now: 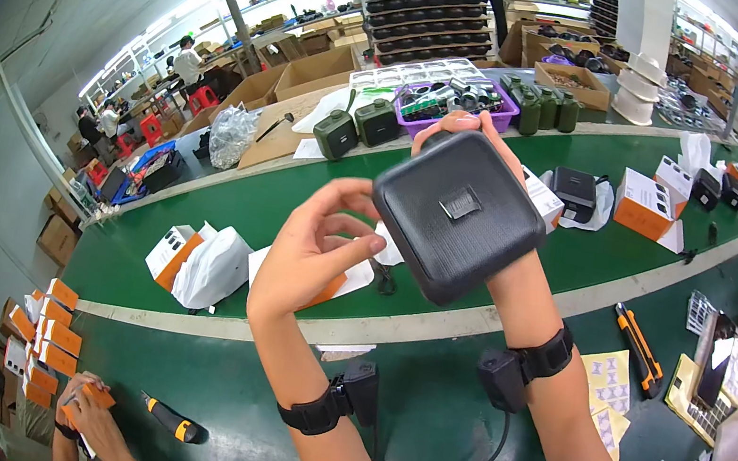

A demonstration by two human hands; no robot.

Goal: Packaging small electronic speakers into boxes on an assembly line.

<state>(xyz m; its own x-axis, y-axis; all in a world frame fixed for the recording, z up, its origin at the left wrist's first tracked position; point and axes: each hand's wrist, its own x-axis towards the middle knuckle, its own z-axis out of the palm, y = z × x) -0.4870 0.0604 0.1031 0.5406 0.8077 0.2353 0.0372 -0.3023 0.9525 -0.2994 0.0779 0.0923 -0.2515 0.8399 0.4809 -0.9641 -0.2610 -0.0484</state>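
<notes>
My right hand (472, 128) grips a black square case (469, 265) with rounded corners, textured front and a small metallic badge. Its fingers show over the top edge; the rest is hidden behind. Beside the case's left edge is my left hand (313, 251), fingers curved and apart, holding nothing. Whether its index fingertip touches the case, I cannot tell. Each wrist wears a black strap with a small black block. Behind the left hand lie an opened white-and-orange carton (336, 288) and, close by, a dark cable (385, 279).
A white-and-orange box (174, 256) and white wrapped bundle (212, 269) stand on the green conveyor belt (149, 231). More boxes (645, 204) lie right. On the bench are cutters (637, 350) (169, 418) and sticker sheets (606, 380). A co-worker's hands (89, 413) hold an orange box at lower left.
</notes>
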